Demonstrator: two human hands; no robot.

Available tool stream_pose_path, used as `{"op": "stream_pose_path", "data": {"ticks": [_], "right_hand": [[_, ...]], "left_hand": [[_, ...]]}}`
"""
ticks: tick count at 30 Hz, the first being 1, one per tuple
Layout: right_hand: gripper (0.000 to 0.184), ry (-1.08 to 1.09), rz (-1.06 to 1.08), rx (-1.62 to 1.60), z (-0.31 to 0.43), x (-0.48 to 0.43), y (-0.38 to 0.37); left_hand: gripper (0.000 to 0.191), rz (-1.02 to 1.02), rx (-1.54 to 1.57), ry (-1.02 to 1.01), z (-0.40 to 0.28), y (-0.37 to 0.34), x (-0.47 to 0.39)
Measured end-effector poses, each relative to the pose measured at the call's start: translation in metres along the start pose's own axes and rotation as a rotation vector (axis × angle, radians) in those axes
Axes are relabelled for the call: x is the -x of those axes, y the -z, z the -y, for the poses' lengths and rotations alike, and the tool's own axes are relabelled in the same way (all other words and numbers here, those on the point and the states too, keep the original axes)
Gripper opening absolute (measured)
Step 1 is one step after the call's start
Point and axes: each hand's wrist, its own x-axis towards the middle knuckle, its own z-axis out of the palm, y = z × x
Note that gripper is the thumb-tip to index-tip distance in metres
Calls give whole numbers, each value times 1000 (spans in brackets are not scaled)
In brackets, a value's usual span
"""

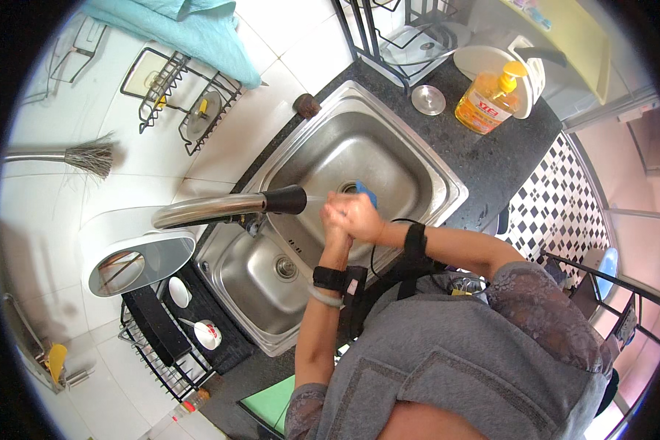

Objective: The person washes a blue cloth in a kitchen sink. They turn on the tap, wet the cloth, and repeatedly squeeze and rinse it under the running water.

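My left hand (pixel 334 220) and my right hand (pixel 363 213) are pressed together over the large basin of a stainless steel sink (pixel 412 165). The right hand's fingers wrap over the left, and both look slightly blurred. Just beyond the knuckles, beside the drain, shows a piece of blue material (pixel 366 193), perhaps a cloth or sponge. Whether it sticks out of my hands or lies in the basin, I cannot tell. The faucet spout (pixel 286 199) points at my hands from the left, with a faint stream of water between. My palms are hidden.
A smaller basin (pixel 258 286) adjoins at the lower left. On the dark counter stand a yellow pump bottle of dish soap (pixel 487 102), a round metal lid (pixel 428 100) and a brown scrubber (pixel 306 105). A white cup (pixel 207 334) sits by a black rack (pixel 157 330).
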Motion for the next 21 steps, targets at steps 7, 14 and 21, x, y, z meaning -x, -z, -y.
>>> {"op": "stream_pose_path", "data": {"ticks": [7,14,21], "right_hand": [[34,109,-163,101,-16,5,-11],[32,-524,193,-217,-95,-9,38],[20,-603,483,-718,-55,-26,90]], "left_hand": [[38,80,-66,-117,-31,-19,26],[43,-90,-78,24,-41,-35,45],[54,-62,-141,-47,-68,-26,53]]}}
